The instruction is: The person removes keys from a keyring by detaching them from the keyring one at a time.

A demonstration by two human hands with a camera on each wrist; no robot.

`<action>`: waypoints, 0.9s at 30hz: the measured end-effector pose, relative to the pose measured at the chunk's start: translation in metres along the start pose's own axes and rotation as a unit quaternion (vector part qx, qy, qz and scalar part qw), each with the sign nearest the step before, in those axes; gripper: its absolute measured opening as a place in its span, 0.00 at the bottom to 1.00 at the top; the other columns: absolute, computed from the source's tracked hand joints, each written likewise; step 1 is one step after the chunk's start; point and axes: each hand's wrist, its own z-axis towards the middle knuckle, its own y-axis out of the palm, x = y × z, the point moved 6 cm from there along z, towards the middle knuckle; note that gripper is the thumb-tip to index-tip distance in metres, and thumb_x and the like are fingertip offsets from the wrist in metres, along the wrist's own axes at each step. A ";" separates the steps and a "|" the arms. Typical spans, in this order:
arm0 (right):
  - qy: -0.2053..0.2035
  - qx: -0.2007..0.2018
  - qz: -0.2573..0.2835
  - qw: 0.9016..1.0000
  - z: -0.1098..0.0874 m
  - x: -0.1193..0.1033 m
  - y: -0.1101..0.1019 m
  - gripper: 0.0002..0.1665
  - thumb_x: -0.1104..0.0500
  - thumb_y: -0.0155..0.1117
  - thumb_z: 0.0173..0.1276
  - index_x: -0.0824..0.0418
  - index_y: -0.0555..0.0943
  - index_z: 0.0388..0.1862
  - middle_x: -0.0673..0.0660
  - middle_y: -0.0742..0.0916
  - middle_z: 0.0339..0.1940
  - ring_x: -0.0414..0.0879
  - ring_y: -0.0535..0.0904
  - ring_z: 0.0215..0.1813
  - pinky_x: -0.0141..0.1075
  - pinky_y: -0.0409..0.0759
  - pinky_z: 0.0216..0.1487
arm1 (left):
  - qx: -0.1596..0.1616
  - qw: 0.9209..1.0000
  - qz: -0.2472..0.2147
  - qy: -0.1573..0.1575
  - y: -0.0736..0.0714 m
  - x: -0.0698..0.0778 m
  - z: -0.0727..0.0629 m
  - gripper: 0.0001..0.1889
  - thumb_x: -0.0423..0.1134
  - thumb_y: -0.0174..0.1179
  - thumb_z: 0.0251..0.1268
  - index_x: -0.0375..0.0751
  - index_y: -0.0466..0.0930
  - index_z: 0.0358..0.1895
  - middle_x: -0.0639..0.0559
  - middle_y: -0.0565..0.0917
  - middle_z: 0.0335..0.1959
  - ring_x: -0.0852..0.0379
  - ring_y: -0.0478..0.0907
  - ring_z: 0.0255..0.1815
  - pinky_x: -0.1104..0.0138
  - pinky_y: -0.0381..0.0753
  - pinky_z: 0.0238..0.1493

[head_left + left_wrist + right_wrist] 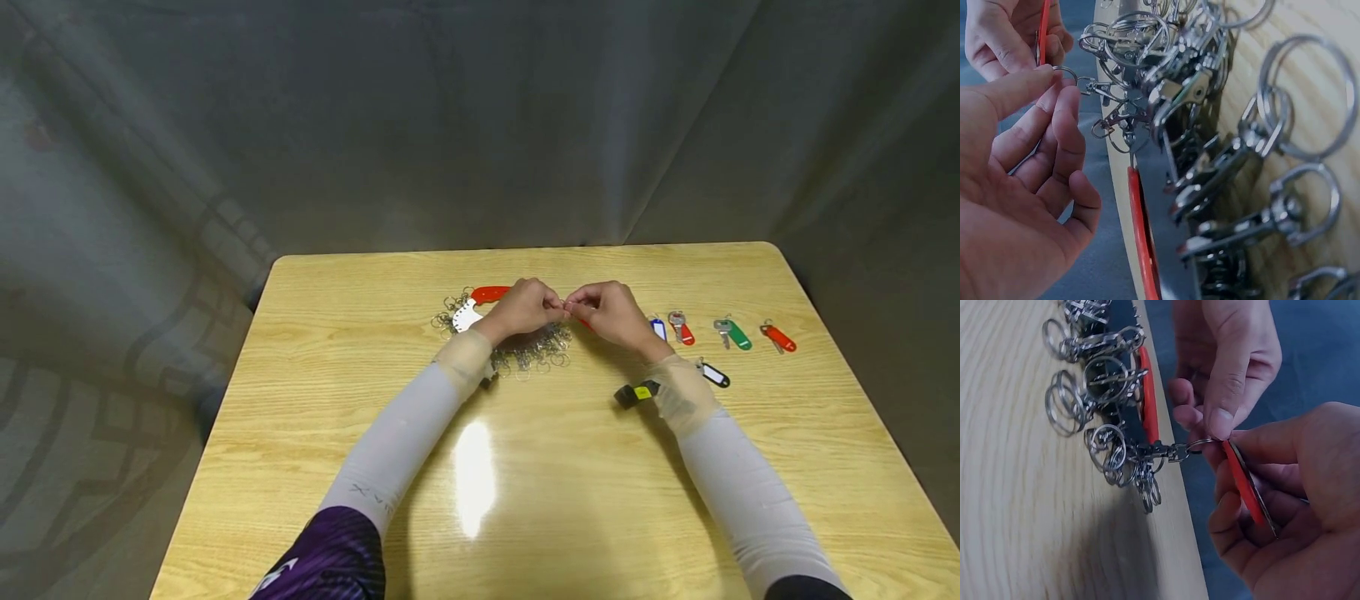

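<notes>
My left hand (528,307) pinches a split ring (1200,444) between thumb and index finger. The ring hangs from a swivel snap hook (1165,451) on the edge of a key holder plate (465,316) with a red handle (490,293). Opposite it, my right hand (611,312) holds a red key tag (1244,484) with a thin metal key against it, its top end at the split ring. The fingertips of both hands meet there. Whether the tag is threaded on the ring, I cannot tell. Many snap hooks with rings (1307,94) crowd the plate's rim; my left forearm hides part of it.
To the right lie a blue tag (657,328), a red tag with key (682,329), a green tag with key (738,335), another red tag with key (780,337) and a black tag (714,374). Grey curtains surround the wooden table (337,400).
</notes>
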 end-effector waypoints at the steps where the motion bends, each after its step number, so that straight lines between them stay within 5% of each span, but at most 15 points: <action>1: 0.008 -0.003 0.008 1.000 0.000 0.001 0.000 0.07 0.64 0.68 0.75 0.65 0.91 0.43 0.61 0.93 0.38 0.40 0.80 0.30 0.28 0.75 0.31 | -0.002 1.000 -0.005 -0.001 0.000 0.000 0.000 0.09 0.41 0.69 0.73 0.39 0.93 0.42 0.48 0.93 0.35 0.64 0.71 0.23 0.72 0.71 0.40; 7: 0.057 -0.036 0.053 0.996 -0.001 0.006 0.003 0.10 0.61 0.67 0.78 0.66 0.91 0.47 0.63 0.92 0.41 0.39 0.77 0.27 0.29 0.74 0.28 | -0.012 0.999 -0.028 -0.009 0.002 -0.004 -0.003 0.09 0.42 0.70 0.73 0.39 0.93 0.43 0.46 0.93 0.36 0.65 0.68 0.20 0.74 0.68 0.30; 17: 0.073 -0.046 0.081 0.993 -0.001 0.009 0.006 0.13 0.58 0.66 0.79 0.67 0.90 0.50 0.63 0.92 0.39 0.39 0.77 0.25 0.31 0.74 0.25 | -0.019 0.999 -0.030 -0.031 0.005 -0.004 -0.003 0.11 0.42 0.68 0.73 0.36 0.93 0.40 0.40 0.89 0.29 0.66 0.64 0.16 0.74 0.64 0.24; 27: 0.067 -0.019 0.063 0.996 0.000 0.007 0.007 0.11 0.60 0.67 0.78 0.66 0.91 0.47 0.61 0.93 0.40 0.40 0.80 0.30 0.29 0.77 0.30 | 0.026 0.997 0.039 -0.058 0.004 -0.001 -0.001 0.12 0.42 0.68 0.70 0.41 0.89 0.28 0.60 0.76 0.16 0.65 0.66 0.17 0.73 0.67 0.25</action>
